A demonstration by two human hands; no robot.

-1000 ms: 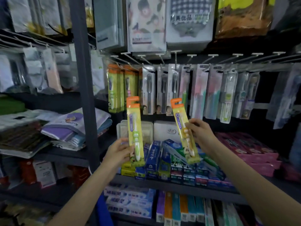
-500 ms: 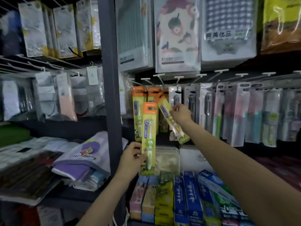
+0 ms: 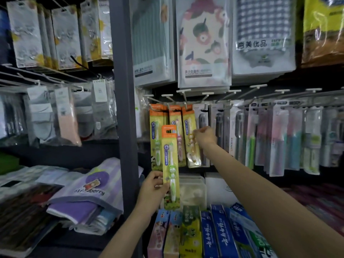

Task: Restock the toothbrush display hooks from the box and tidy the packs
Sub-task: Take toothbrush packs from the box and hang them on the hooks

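A dark grey upright post [image 3: 123,101] divides 2 bays of shop shelving. Behind the goods the back panel [image 3: 260,183] is black. Left of the post, a dark shelf [image 3: 61,151] runs across. White-tipped metal pegs [image 3: 204,94] jut forward in a row. Light is dim and even.

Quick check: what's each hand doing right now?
Left hand: closed on a green toothbrush pack, held upright.
Right hand: fingers pinching the hanging yellow toothbrush pack.

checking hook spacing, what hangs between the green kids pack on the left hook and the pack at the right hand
In the head view, one pack with a pink brush hangs between the green hanging pack and the yellow-brush pack at the right hand.
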